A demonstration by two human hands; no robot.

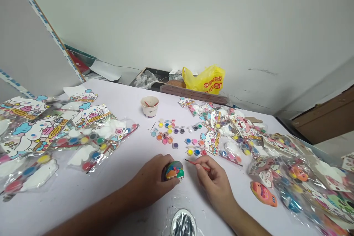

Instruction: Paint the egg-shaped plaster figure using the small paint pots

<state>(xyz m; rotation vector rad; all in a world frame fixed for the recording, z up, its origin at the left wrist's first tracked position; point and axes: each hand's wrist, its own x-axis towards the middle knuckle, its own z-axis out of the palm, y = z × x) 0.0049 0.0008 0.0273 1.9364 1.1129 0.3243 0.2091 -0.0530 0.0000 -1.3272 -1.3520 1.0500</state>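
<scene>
My left hand (155, 177) grips a small painted figurine (174, 170) patched in green, orange, blue and red, thumb along its lower edge. Just to its right, my right hand (214, 179) pinches a thin red paintbrush (197, 163). The dark brush tip points left toward the figurine and stays a little apart from it. Beyond both hands lie several small paint pots (165, 138) in joined strips, with yellow, blue, pink, orange and purple paint. A paper cup (149, 106) with red brushes leaning inside stands farther back.
Packaged painting kits (91, 132) cover the left of the table, and more kits (243, 125) lie along the right. A painted orange-pink figurine (264, 193) lies at right. Near the front edge is a dark oval item (183, 224) in clear plastic. A yellow bag (204, 81) stands behind.
</scene>
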